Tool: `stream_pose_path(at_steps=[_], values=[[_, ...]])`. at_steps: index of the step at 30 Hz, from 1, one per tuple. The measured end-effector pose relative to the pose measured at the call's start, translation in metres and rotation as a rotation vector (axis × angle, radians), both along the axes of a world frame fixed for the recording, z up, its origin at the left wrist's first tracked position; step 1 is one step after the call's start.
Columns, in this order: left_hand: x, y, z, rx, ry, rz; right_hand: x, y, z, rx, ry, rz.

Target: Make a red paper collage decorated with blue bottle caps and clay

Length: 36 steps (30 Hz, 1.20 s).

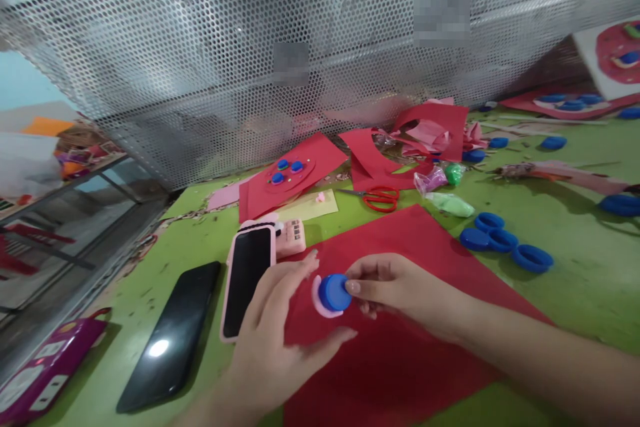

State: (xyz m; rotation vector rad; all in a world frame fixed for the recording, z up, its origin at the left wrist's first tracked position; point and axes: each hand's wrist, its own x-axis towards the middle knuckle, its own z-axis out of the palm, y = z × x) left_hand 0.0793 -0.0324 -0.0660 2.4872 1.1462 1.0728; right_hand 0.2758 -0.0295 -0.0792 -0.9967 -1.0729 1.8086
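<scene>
Between finger and thumb, my right hand [387, 287] pinches a blue bottle cap [334, 291] above a red sheet of paper [370, 360]. A pink curved strip, perhaps modelling clay [319, 301], runs along the cap's left and lower edge. To the left of the cap, my left hand [280, 327] is open, its thumb and fingers spread and curved around it without gripping. Several loose blue caps [503, 240] lie on the green table [500, 287] to the right of the sheet.
Left of the sheet lie a pink-cased phone [249, 280], a black phone [173, 333] and a purple device [53, 367]. Red-handled scissors [381, 199], bagged green clay [450, 204] and cut red paper [373, 160] are farther back, before a perforated metal panel [225, 80].
</scene>
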Motion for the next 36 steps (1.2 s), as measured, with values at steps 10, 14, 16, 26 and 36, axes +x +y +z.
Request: stream_pose_path(at_steps=[10, 14, 16, 26, 36], values=[[0.022, -0.005, 0.009, -0.956, -0.665, 0.105, 0.001, 0.000, 0.002, 0.020, 0.069, -0.071], [0.024, -0.003, 0.009, -0.968, -0.640, 0.157, 0.000, -0.001, 0.003, 0.032, 0.019, -0.064], [0.023, -0.001, 0.007, -0.954, -0.628, 0.165, 0.000, -0.001, 0.003, 0.030, 0.009, -0.060], [0.020, 0.002, 0.000, -0.910, -0.590, 0.164, 0.000, -0.001, 0.003, -0.009, -0.013, -0.087], [0.019, 0.003, 0.000, -0.792, -0.514, 0.180, 0.000, -0.001, 0.001, 0.008, -0.021, -0.088]])
